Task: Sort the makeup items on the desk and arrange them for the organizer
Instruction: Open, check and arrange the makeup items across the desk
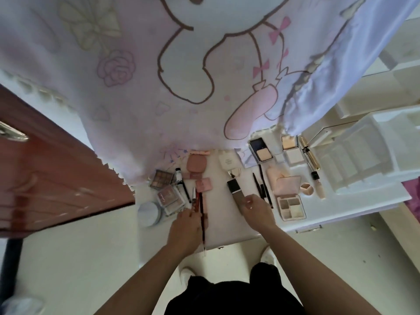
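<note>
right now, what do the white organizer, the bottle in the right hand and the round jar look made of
Organizer: probably moulded white plastic, matte, thin straight dividers. Bottle: glass or clear plastic, cannot tell which; beige contents show through, glossy black cap. Round jar: frosted pale plastic or glass, soft sheen on its lid.

Left hand [185, 226] holds red pencil [201, 208] — right hand [255, 209] grips foundation bottle [235, 189].

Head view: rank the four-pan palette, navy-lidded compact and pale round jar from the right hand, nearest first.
1. The four-pan palette, just right of the right hand, which holds the foundation bottle.
2. The navy-lidded compact, farther back, straight ahead of that hand.
3. The pale round jar, far left, beyond the left hand, which holds a dark red pencil.
</note>
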Demonstrator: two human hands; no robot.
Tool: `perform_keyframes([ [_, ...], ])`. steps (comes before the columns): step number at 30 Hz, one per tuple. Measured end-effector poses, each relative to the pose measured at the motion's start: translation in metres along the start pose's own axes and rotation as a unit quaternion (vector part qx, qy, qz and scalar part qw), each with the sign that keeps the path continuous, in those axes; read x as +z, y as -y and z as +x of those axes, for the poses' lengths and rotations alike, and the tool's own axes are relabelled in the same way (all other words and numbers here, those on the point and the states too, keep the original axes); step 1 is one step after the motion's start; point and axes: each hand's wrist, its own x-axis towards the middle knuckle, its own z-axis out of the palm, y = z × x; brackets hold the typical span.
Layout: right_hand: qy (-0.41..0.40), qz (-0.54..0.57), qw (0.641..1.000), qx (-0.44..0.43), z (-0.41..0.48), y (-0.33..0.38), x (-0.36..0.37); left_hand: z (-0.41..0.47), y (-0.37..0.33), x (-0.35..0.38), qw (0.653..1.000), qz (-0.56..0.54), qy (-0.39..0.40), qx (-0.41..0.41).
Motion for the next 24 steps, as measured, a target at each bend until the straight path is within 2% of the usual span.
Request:
perform_keyframes([
  [4, 0.068, -0.029, 0.997, 0.01, -0.017, 0.015, 0.055, -0.026, 0.047, 0.006, 0.995, 0.072, 0.066, 0.028],
  [10, 0.062, -0.034, 0.997, 0.025, -0.034, 0.032, 0.11, -0.043, 0.081, 0.014, 0.995, 0.04, 0.083, 0.028],
  [16, 0.025, -0.076, 0.997, 0.025, -0.032, 0.038, 0.121, -0.04, 0.086, 0.018, 0.999, -0.025, 0.036, 0.01],
  [19, 0.023, -0.087, 0.996, 0.027, -0.027, 0.035, 0.116, -0.031, 0.08, 0.02, 0.997, -0.056, -0.015, -0.044],
  [21, 0.022, -0.132, 0.991, 0.016, -0.023, 0.031, 0.11, -0.025, 0.073, 0.019, 0.993, -0.074, -0.044, -0.084],
  [24, 0.011, -0.149, 0.988, 0.024, -0.02, 0.021, 0.096, -0.019, 0.065, 0.015, 0.966, -0.193, -0.069, -0.156],
])
